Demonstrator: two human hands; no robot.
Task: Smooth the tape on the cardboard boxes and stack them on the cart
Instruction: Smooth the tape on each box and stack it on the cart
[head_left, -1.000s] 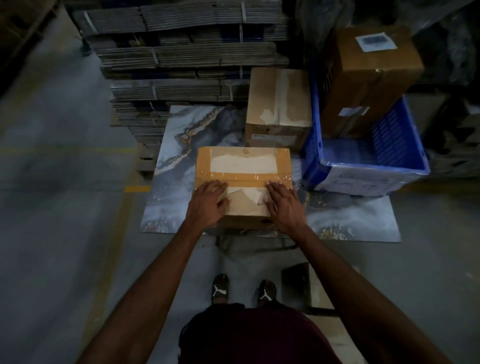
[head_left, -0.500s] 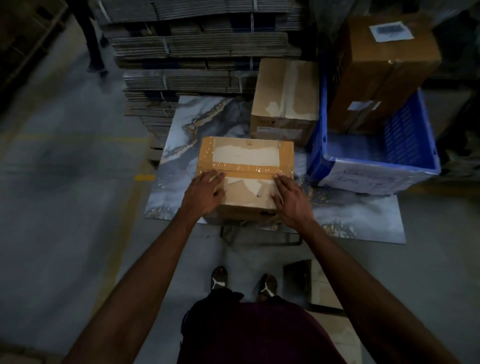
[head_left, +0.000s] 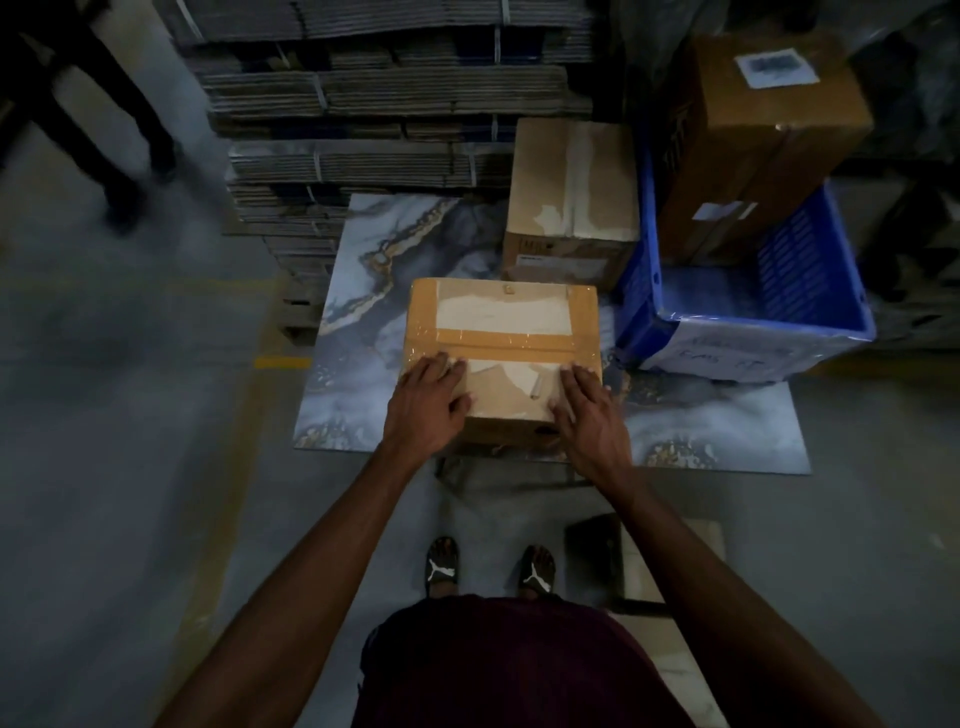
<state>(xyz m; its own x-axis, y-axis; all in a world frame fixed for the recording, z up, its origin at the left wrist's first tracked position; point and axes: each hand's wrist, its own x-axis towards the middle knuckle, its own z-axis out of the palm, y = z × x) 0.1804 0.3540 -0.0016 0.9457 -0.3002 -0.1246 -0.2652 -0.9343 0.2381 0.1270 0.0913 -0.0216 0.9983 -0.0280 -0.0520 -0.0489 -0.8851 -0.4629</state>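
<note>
Surroundings: bundled stacks of flattened cardboard (head_left: 384, 104) stand behind the table (head_left: 727, 436), a marbled slab. At far left, a passer-by's legs (head_left: 119, 135), blurred. Beside the wearer's feet, a dark low object, not identifiable.

Count: three cardboard boxes. The taped box (head_left: 501, 332) sits at the table's near edge, centre. A second box (head_left: 571, 202) stands just behind it, touching the blue crate (head_left: 810, 275) on its right. The third, a large box (head_left: 763, 135), stands tilted inside the crate, leaning toward the back; nothing else visible in the crate, whose front wall carries a handwritten sheet, unreadable.

Hands: left hand (head_left: 423, 405) lies flat on the taped box's near-left corner, fingers straight, pressing the clear tape band (head_left: 511, 347). Right hand (head_left: 589, 410) lies flat on the near-right corner, fingers straight, tips at the band.
</note>
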